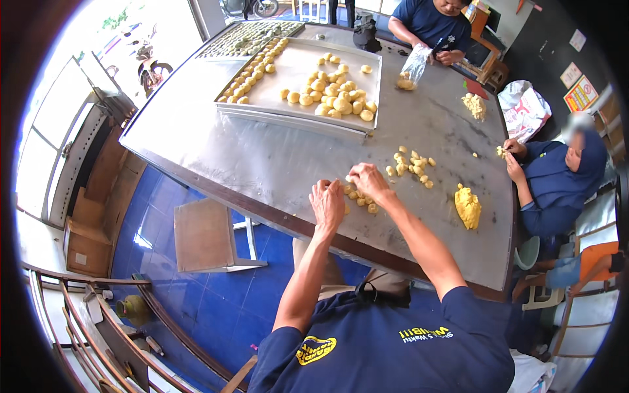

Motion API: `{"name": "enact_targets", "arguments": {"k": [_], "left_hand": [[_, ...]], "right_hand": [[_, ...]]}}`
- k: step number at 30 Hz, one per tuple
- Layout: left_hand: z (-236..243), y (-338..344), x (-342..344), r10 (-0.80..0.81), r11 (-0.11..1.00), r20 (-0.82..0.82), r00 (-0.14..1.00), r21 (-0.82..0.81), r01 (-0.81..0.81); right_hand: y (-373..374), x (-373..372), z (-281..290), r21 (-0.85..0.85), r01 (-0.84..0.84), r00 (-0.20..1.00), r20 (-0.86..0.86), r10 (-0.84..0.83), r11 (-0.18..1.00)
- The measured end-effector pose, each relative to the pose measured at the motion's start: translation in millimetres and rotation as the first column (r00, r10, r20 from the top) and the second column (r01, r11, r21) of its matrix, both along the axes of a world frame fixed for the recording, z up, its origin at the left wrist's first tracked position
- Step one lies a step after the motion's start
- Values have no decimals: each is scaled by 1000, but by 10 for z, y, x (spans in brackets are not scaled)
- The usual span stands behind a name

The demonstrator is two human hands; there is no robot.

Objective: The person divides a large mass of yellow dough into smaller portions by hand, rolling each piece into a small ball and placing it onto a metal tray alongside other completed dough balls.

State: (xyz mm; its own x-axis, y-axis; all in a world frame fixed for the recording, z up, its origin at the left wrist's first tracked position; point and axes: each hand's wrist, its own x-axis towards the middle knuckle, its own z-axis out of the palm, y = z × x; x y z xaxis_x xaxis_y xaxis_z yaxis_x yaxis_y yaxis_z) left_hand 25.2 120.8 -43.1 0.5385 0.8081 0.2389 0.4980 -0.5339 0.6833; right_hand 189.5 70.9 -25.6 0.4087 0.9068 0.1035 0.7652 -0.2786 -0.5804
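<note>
Over the table (196,147), the left hand (327,205) and right hand (369,181) arch with curled fingers, nearly meeting; whether they pinch anything, I cannot tell. Balls (373,208) lie just beside them, roundish, equal along every axis.

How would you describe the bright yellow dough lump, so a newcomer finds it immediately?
Start at the large grey metal-topped table and look toward its right side. There, right of the loose group of small pale-yellow dough balls, lies the bright yellow dough lump. Unlike those balls, it is one big, irregular mass of stronger colour.
</note>
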Motion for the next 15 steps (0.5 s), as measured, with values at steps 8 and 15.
{"name": "enact_targets", "arguments": {"k": [8,15], "left_hand": [[-2,60,-190,138,889,453,880,-449,92],[53,8,-259,206,584,597,776,-711,392]], "right_hand": [[-147,-297,325,156,-56,998,44,50,986],[-260,-581,475,243,1,923,-375,92,970]]}}
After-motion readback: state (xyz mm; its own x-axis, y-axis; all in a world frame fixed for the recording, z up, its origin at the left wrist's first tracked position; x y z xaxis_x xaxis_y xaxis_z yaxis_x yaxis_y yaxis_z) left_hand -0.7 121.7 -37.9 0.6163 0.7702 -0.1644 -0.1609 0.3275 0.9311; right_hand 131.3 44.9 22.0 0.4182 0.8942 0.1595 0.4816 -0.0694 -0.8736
